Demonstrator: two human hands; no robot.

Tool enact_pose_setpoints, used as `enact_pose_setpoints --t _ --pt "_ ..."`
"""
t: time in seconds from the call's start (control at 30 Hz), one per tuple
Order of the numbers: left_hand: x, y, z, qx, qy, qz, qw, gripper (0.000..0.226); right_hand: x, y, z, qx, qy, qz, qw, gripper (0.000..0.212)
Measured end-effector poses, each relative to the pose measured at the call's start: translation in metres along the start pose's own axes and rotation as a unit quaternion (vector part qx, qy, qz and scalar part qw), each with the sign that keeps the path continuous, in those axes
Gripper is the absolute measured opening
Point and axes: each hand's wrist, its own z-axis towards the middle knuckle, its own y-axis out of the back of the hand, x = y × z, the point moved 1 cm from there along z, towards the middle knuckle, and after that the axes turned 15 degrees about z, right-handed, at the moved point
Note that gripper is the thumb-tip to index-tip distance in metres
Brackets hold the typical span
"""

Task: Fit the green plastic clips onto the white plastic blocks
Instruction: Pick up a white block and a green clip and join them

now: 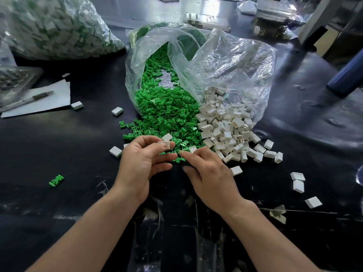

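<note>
Left hand pinching white block; right hand fingertips closing on green clips, contents unclear. Advisable: align clip squarely, press home.

A black, glossy table carried everything. Near its middle lay a clear plastic bag on its side, mouth toward the camera, spilling a heap of green clips beside a heap of white blocks. Loose white blocks lay scattered around the heaps, several well apart at the right. One stray green clip lay alone at the left. At the far left sat a full bag of assembled pieces, and a white sheet of paper with a pen on it.
</note>
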Motion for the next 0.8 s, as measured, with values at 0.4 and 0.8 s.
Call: enact_pose_setpoints --t 0.4,0.8 --pt "0.005 -0.002 0.001 -0.002 -0.001 0.01 1.0 0.02 -0.006 0.007 0.001 0.017 -0.038 0.011 0.999 0.02" --pt "0.006 -0.007 -0.006 0.111 0.002 0.042 0.993 0.016 -0.007 0.021 0.003 -0.1 -0.188 0.434 0.875 0.021"
